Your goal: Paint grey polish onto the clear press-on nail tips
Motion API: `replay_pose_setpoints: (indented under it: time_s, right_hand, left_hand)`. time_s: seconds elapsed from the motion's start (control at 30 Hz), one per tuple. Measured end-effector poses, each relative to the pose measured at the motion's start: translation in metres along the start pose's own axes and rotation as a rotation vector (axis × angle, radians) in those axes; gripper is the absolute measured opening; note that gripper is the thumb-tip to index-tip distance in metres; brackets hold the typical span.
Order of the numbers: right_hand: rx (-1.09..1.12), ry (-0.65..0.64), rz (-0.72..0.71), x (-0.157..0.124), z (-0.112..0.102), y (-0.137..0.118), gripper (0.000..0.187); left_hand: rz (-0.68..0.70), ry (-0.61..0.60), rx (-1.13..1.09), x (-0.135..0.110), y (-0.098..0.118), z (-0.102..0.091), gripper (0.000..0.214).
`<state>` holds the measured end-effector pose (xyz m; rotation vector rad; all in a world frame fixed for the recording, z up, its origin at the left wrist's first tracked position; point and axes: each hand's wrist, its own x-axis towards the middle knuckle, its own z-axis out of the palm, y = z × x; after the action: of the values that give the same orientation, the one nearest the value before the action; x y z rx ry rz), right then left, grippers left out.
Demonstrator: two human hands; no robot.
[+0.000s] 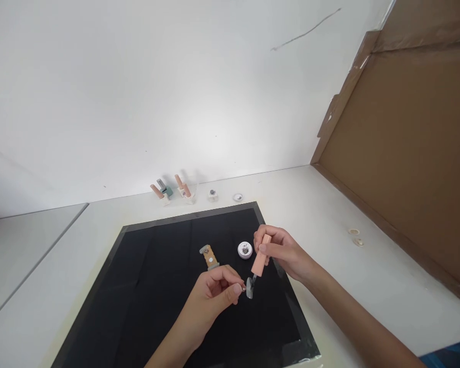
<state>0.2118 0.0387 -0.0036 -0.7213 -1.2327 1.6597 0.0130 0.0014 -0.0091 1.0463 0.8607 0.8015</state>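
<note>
Over the black mat (164, 286), my right hand (278, 249) grips a nail polish brush by its long peach cap (258, 263), the brush end pointing down. A clear, nail-shaped piece (250, 288) is at the brush's tip, apparently touching it. My left hand (218, 291) is closed in a pinch beside that piece, on a small pinkish bit that mostly hides behind the fingers. Just beyond the left hand lies a tan holder (209, 255) with a clear piece at its far end and a white dot. A small round white jar (245, 250) with dark contents stands left of my right hand.
Along the back wall stand several small bottles with peach caps (186, 190) and one grey-green bottle (164, 190). A small clear container (212, 194) and a round lid (238, 197) are to their right. Two cream discs (358, 242) lie near the brown cardboard panel (406, 153).
</note>
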Motion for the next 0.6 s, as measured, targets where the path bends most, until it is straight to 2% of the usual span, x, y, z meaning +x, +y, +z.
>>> replay_pose_setpoints:
  time_s: [0.23, 0.4, 0.6]
  right_hand:
    - [0.027, 0.112, 0.0, 0.0017, -0.0004, -0.0031, 0.014]
    - [0.09, 0.022, -0.028, 0.0, -0.0001, -0.0027, 0.017]
    - [0.022, -0.041, -0.041, -0.0016, 0.0021, 0.0006, 0.018]
  left_hand:
    - [-0.003, -0.022, 0.0, -0.0004, 0.0007, 0.0004, 0.016]
    - [0.008, -0.029, -0.002, -0.0007, 0.0024, 0.0009, 0.017]
    - [0.026, -0.054, -0.019, -0.0008, 0.0031, 0.0019, 0.017]
